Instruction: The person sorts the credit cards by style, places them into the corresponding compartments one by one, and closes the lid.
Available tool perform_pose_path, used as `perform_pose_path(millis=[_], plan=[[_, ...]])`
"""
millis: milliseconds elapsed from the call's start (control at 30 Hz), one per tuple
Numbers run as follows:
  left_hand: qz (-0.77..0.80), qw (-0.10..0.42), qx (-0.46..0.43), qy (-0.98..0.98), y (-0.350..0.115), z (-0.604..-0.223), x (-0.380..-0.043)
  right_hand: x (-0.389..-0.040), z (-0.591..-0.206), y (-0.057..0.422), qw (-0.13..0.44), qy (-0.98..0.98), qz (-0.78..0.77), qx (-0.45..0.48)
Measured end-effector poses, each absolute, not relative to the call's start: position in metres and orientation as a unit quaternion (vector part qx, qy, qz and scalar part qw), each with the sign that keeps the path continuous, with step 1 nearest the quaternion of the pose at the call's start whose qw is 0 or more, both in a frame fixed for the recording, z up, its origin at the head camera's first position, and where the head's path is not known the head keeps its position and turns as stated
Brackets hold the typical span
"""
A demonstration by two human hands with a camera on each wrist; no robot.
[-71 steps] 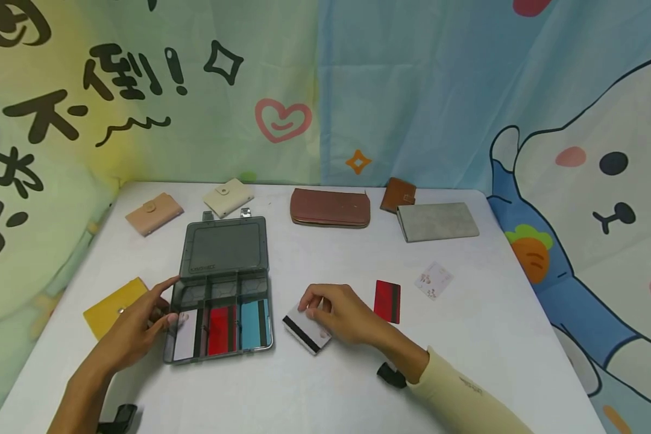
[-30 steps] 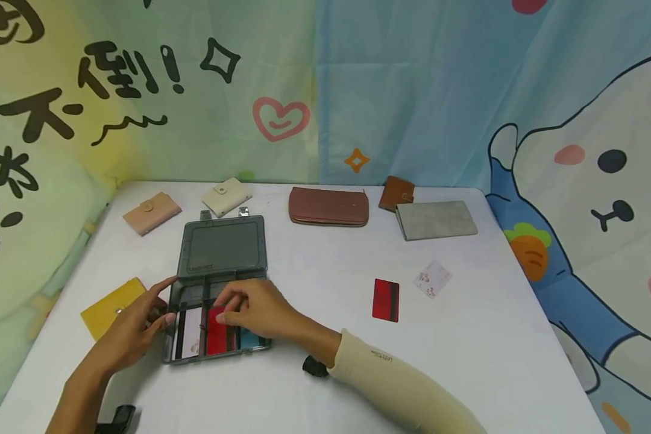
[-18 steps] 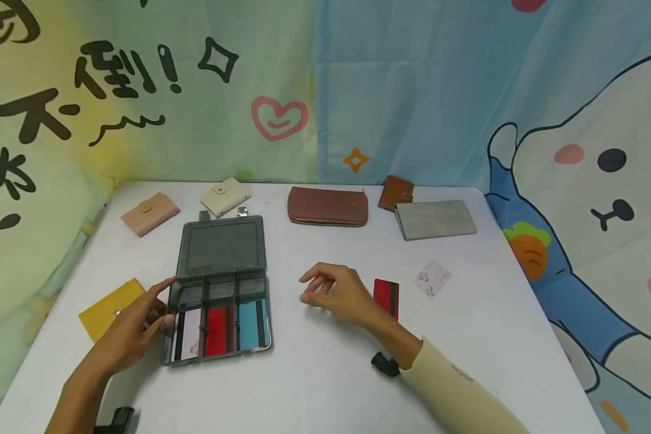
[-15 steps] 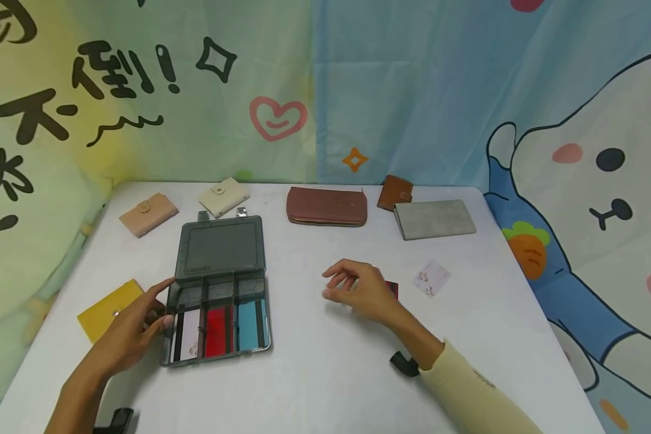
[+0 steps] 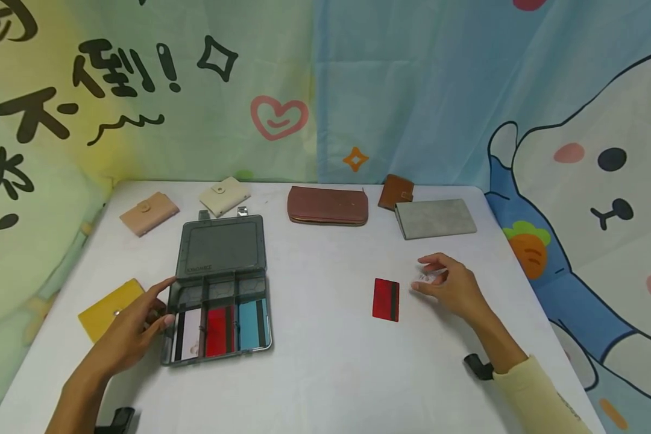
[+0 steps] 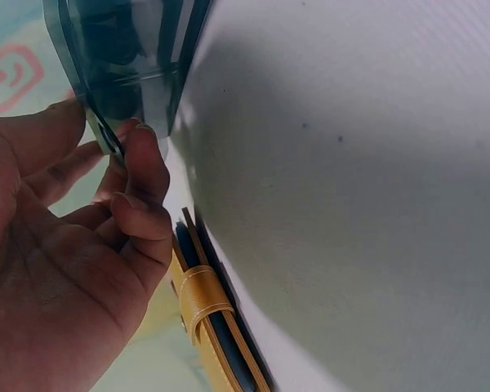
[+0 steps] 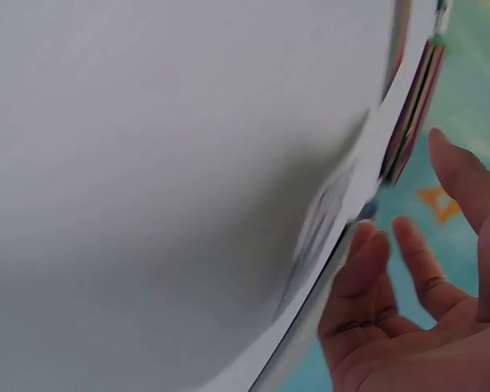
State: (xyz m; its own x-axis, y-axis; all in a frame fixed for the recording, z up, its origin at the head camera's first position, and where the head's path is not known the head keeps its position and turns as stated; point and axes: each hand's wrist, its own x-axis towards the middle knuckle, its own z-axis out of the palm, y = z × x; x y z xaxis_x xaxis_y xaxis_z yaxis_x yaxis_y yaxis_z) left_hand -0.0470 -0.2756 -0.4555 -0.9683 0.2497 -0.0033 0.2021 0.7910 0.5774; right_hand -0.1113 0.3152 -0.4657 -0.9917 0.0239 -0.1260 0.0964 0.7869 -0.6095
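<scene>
In the head view, an open grey see-through plastic case (image 5: pixel 219 301) holds a white card (image 5: pixel 188 334), a red card (image 5: pixel 219 331) and a blue card (image 5: pixel 252 325) in its front compartments. My left hand (image 5: pixel 135 325) grips the case's left edge, which sits between thumb and fingers in the left wrist view. My right hand (image 5: pixel 456 289) hovers over a clear card with a floral print (image 5: pixel 430 277), partly hidden by the fingers. In the right wrist view this floral card (image 7: pixel 320 220) lies flat, with thumb and fingers spread around it. Another red card (image 5: pixel 386 299) lies left of that hand.
A yellow wallet (image 5: pixel 111 307) lies beside the left hand. Along the back are a pink wallet (image 5: pixel 149 214), a cream wallet (image 5: pixel 224 196), a maroon wallet (image 5: pixel 328 206), a brown wallet (image 5: pixel 396 191) and a grey wallet (image 5: pixel 436 218). A printed curtain hangs behind the table.
My right hand has carried a white striped card into the case's left compartment, let go, and moved right past the red card to the floral card. The left hand stays on the case.
</scene>
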Motion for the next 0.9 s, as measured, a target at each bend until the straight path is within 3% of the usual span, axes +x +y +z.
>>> perform_pose_path(millis=[300,633,900], plan=[[0.3,0.043,0.118,0.946,-0.275,-0.454,-0.048,-0.108,-0.472,0.344,0.078,0.96,-0.24,0.123],[0.3,0.056,0.108,0.946,-0.275,-0.454,-0.049,-0.122,-0.474,0.335,0.093,0.953,-0.259,0.127],[0.3,0.052,0.112,0.946,-0.275,-0.453,-0.047,-0.126,-0.474,0.319,0.023,0.919,-0.387,0.077]])
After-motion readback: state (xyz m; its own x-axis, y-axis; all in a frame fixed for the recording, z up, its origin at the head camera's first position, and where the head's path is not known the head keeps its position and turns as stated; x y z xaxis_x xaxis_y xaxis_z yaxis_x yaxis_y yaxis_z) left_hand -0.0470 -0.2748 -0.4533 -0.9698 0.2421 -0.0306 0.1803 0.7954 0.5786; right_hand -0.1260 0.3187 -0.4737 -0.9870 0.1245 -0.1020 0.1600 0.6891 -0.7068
